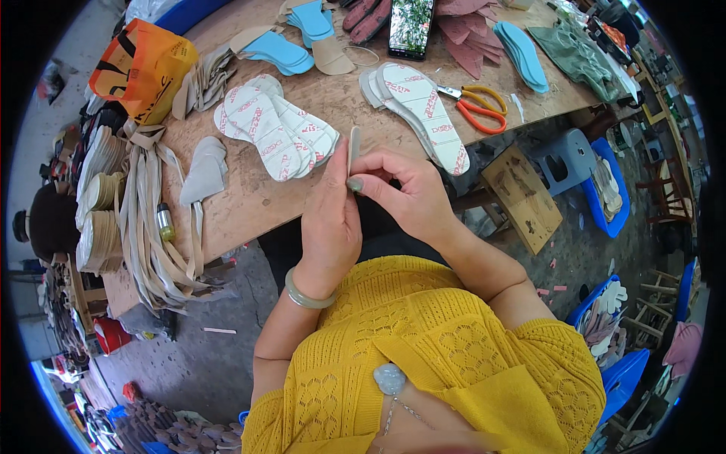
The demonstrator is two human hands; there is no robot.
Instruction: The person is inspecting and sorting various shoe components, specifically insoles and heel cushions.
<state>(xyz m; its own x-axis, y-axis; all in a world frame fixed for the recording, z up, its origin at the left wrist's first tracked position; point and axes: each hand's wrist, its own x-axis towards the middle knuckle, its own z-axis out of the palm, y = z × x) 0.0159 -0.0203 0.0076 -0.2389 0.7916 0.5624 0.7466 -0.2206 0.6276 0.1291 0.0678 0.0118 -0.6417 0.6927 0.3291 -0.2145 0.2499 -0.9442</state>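
Pale piece [355, 144], edge-on, sits between both hands near the table [253, 200] edge: left hand [333, 223] straight-fingered along it, right hand [404, 189] curled beside it (can't tell whether either pinches), insoles [268, 140] beyond

Shows plain beige on the strip [354, 144], red print over white on the insoles [425, 110], openwork yellow on the sweater [446, 318]. Mixes black with orange on the bag [147, 64].
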